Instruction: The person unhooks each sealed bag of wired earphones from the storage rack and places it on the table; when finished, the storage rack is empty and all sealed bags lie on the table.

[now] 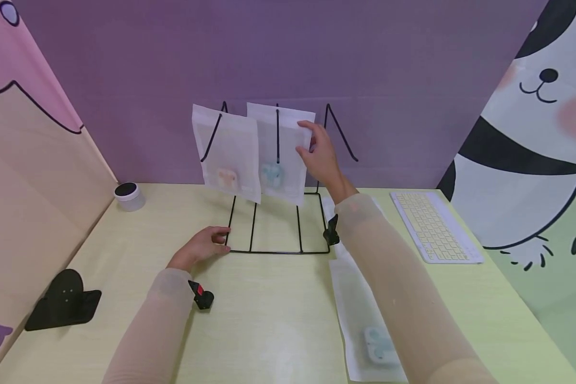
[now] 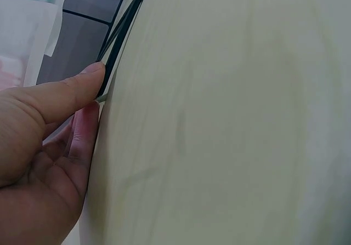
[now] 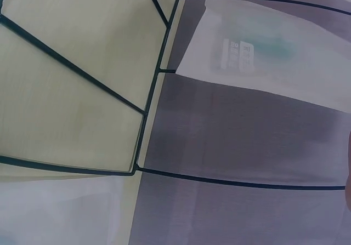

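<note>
A black wire display rack (image 1: 277, 252) stands on the table, with several hooks rising at its back. My left hand (image 1: 205, 244) pinches the front left corner of its base between thumb and fingers; the left wrist view shows the thumb (image 2: 90, 78) against the wire. Two white pouches hang from hooks: the left pouch (image 1: 228, 144) shows a pinkish shape through it, the middle pouch (image 1: 288, 138) a bluish one. At the middle pouch's right edge is my right hand (image 1: 322, 154), index finger and thumb spread apart over the pouch. The right hook (image 1: 342, 130) holds no pouch.
More white pouches (image 1: 360, 314) lie on the table under my right forearm. Beyond them is a white keyboard (image 1: 427, 224). A small white tub with a black top (image 1: 129, 196) and a black stand (image 1: 64, 304) are on the left. A purple wall (image 1: 149, 96) rises behind the rack.
</note>
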`<action>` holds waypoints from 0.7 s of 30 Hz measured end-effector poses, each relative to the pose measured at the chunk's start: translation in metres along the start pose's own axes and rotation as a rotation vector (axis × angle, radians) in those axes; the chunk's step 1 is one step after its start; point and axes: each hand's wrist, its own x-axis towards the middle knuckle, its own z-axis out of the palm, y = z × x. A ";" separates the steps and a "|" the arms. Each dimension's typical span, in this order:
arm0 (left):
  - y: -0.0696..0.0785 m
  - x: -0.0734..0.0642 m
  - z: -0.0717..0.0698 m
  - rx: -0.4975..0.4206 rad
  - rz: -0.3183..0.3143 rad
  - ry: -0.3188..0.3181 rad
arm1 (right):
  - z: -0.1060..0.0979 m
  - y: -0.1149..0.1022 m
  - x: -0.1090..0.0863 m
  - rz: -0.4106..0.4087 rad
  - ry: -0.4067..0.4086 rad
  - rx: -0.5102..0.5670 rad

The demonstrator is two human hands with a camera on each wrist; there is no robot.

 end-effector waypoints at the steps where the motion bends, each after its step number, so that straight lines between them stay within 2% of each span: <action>1: 0.000 0.000 0.000 0.001 0.004 0.000 | 0.000 -0.001 0.000 -0.002 -0.001 -0.005; 6: -0.002 0.000 0.000 0.001 0.010 0.003 | -0.001 -0.009 -0.004 -0.011 -0.009 0.003; 16: -0.002 -0.001 0.002 -0.020 0.003 0.007 | -0.001 -0.019 -0.022 -0.156 0.029 -0.045; 21: -0.001 0.000 0.002 -0.027 -0.006 0.005 | -0.004 -0.026 -0.036 -0.187 0.043 -0.075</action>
